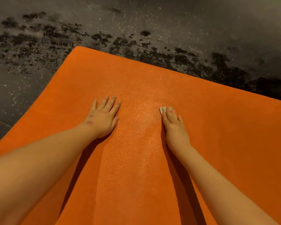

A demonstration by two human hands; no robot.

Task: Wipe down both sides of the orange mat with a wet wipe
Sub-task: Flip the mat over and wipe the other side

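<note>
Speckled floor (39,70) under orange mat (152,78), long axis near-to-far

Mat (152,143): bright orange, fine pebbled grain, paler sheen down the middle. Wipe (162,109): white. Floor (39,70): grey-brown, flecked with white specks, a band of black blotches running across it.

One wide-angle view comes from a camera worn on the person's head. It faces forward and steeply down, close above an orange mat (152,78) that fills the frame from the centre to 6 o'clock. The left forearm (39,159) enters from 7 o'clock and the right forearm (217,176) from 5 o'clock. Dark speckled floor (136,21) curves from 9 through 12 to 2 o'clock.
</note>
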